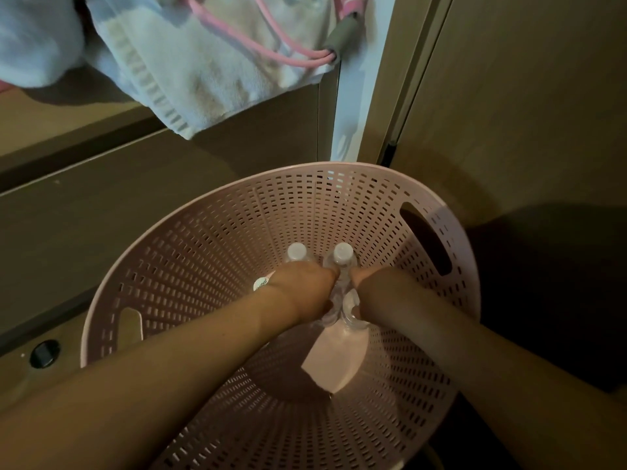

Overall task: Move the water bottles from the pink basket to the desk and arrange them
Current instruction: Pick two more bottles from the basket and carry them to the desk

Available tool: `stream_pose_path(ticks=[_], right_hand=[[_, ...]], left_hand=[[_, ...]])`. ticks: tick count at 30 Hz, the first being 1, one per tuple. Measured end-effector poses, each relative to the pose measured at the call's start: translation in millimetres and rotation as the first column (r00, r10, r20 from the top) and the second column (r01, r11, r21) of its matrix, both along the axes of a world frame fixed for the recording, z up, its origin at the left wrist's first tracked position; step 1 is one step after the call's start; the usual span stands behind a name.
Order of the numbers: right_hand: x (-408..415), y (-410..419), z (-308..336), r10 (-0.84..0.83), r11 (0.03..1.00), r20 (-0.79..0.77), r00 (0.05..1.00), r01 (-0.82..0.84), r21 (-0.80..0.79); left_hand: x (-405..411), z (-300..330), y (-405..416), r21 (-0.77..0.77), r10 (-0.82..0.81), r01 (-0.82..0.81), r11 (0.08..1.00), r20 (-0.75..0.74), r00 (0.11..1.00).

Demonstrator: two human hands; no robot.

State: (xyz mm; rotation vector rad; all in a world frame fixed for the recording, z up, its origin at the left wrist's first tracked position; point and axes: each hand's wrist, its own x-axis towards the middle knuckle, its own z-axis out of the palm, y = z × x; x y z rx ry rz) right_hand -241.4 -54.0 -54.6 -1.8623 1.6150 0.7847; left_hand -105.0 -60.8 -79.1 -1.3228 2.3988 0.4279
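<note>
My left hand [305,286] and right hand [376,290] reach side by side into the round pink slotted plastic basket [210,232], each gripping clear plastic water bottles [342,262] standing on its floor.

Almost no text is showing clearly in this view. Only one printed thing is appearing: a small round white sticker [261,284] is lying on the inner wall of the pink basket [210,239], just beside the left wrist, and it is carrying a short line of dark letters. The letters are looking too small and too blurred, so the word is not readable. The two white bottle caps [342,251] are showing no print. The clear bottles themselves are showing no readable label, as the hands are covering most of them. The white towel [190,72] hanging at the top is showing only a woven stripe pattern, no letters.
</note>
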Motion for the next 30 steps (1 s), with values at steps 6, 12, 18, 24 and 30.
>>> stream_pose_path(ticks=[6, 12, 18, 24, 30], right_hand=[[1, -3, -8, 0.001, 1.0, -0.003, 1.0, -0.001, 0.004], [-17, 10, 62, -0.088, 0.991, 0.085, 0.993, 0.096, -0.096], [-28, 17, 238, -0.336, 0.932, 0.315, 0.888, 0.362, -0.026], [-11, 25, 484, -0.08, 0.928, 0.341, 0.937, 0.196, -0.319], [-1, 41, 686, 0.049, 0.854, 0.359, 0.932, 0.147, -0.498]], left_hand=[[4, -4, -5, 0.072, 0.062, -0.057, 0.996, -0.067, 0.996], [23, 82, 4, 0.108, 0.287, -0.269, 0.957, -0.212, 0.934], [40, 286, 16, 0.112, 0.39, -0.374, 0.921, -0.293, 0.873], [56, 526, 31, 0.005, 0.387, -0.422, 0.907, -0.406, 0.828], [71, 714, 47, -0.113, 0.363, -0.469, 0.876, -0.487, 0.794]])
